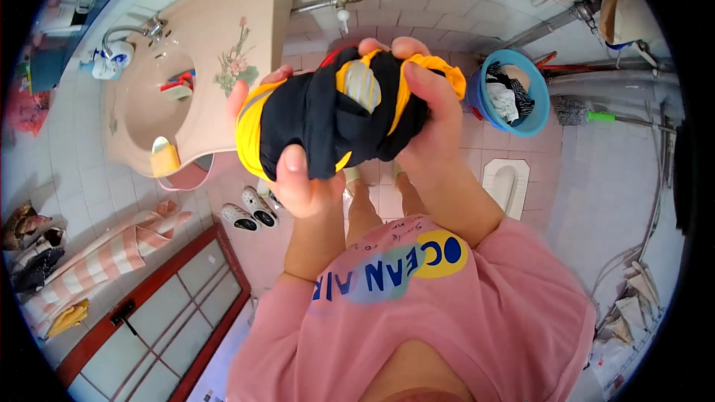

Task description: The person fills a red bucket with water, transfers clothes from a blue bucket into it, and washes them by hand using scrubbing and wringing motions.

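Note:
A bundled black garment (296, 117) with yellow trim is held up in front of my chest, between both hands. My left hand (299, 184) grips its left end, the thumb on the near side and fingertips showing over the far edge. The other end is in my right hand (433, 106), its thumb pressed by a twisted yellow edge and its fingers curled over the top. A grey-and-yellow striped patch (362, 86) shows in the middle of the folds. A bit of red peeks out behind the bundle.
A pink washbasin (246, 11) stands at left, with soap (165, 159) on its rim. At right are a blue bucket (481, 97) and basin (536, 123) holding clothes, a squat toilet (505, 178) and a mop (575, 113). Clogs (248, 209) lie near the door (162, 312).

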A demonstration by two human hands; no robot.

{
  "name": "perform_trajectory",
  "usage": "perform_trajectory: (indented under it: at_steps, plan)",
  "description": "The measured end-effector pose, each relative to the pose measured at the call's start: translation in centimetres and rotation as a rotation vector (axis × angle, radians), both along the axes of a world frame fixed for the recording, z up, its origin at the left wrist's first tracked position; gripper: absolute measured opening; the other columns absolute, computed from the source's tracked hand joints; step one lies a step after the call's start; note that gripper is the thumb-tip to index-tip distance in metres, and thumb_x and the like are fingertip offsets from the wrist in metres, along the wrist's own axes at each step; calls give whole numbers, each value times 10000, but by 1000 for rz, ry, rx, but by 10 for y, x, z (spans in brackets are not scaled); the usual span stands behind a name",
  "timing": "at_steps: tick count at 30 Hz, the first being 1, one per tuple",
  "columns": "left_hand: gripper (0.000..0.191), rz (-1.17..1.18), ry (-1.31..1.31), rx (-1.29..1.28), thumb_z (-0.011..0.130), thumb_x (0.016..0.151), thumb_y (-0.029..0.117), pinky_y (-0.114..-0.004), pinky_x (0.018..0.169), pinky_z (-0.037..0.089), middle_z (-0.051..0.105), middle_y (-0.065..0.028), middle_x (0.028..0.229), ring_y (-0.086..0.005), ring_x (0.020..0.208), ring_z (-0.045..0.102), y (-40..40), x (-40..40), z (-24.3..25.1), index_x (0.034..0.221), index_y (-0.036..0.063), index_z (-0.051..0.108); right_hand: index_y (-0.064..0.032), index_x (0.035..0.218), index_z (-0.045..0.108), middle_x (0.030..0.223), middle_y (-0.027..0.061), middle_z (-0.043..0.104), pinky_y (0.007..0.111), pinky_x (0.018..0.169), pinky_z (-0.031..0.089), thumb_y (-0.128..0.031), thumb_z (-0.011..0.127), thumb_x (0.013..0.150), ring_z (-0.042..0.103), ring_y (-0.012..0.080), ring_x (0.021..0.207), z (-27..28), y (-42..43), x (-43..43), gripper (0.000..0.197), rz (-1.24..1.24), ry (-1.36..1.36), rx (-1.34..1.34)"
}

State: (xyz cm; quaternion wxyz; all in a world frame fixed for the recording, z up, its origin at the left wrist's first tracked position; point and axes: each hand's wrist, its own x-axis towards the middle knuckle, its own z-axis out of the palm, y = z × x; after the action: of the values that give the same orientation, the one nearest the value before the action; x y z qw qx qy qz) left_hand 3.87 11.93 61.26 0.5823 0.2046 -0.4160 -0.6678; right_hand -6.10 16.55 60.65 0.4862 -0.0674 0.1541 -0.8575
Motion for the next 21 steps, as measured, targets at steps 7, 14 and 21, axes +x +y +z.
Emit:
perform_trajectory:
  at_steps: [7,14,21]
  plan:
    - [651,-49,40,23,679,718,321,-457,977,376,383,-216,1277,-364,1156,444,-5,-4,5,1215,92,326,-74,992,503,1047,133,564,359,888,448,-370,545,876,551,246,997,-3,0,-8,320,83,50,-103]
    - [620,-21,-295,-822,678,619,110,-492,958,385,450,-205,1093,-370,1077,487,-8,0,2,1133,126,332,-81,742,535,776,97,592,339,773,495,-240,607,780,594,212,791,-22,-11,-9,179,237,-339,165]
    - [220,-206,-150,-1285,654,615,45,-365,515,479,597,-157,860,-310,739,586,-17,0,13,789,52,520,-74,735,567,714,29,573,241,652,455,-232,635,763,561,121,708,-24,-9,-24,175,682,-49,289]
